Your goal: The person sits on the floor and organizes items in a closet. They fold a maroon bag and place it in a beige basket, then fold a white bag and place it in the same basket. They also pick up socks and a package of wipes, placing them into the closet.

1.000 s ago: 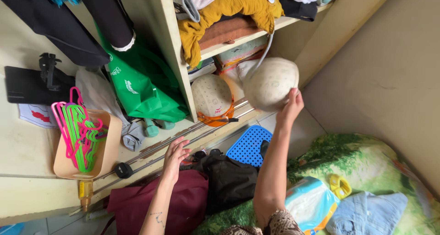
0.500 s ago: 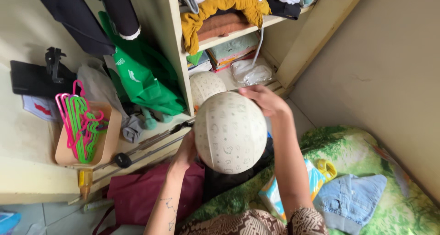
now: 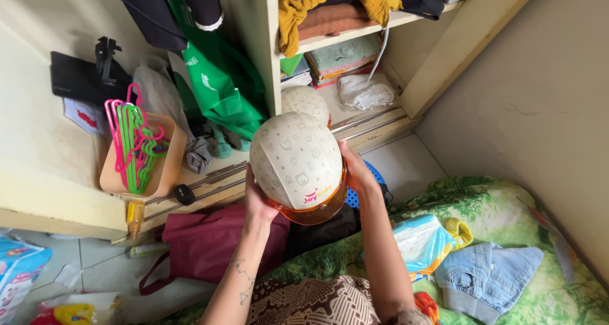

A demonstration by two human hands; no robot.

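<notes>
A cream helmet [image 3: 295, 160] with small printed figures and an orange visor is held between both my hands above the floor. My left hand [image 3: 259, 200] cups its left underside and my right hand [image 3: 355, 170] grips its right side. Behind it, a second cream helmet [image 3: 306, 102] rests on the wardrobe's bottom shelf, partly hidden by the one I hold.
An open wardrobe [image 3: 266, 52] holds folded clothes and a green bag [image 3: 216, 87]. A tan bin of pink and green hangers [image 3: 134, 144] sits to the left. A maroon bag [image 3: 203, 249], a black bag and a blue perforated item lie below. A green patterned bedspread [image 3: 507, 217] carries denim clothing.
The helmet has turned in my hands so its orange visor now shows, and it sits lower and to the left. My left hand now cups it from below.
</notes>
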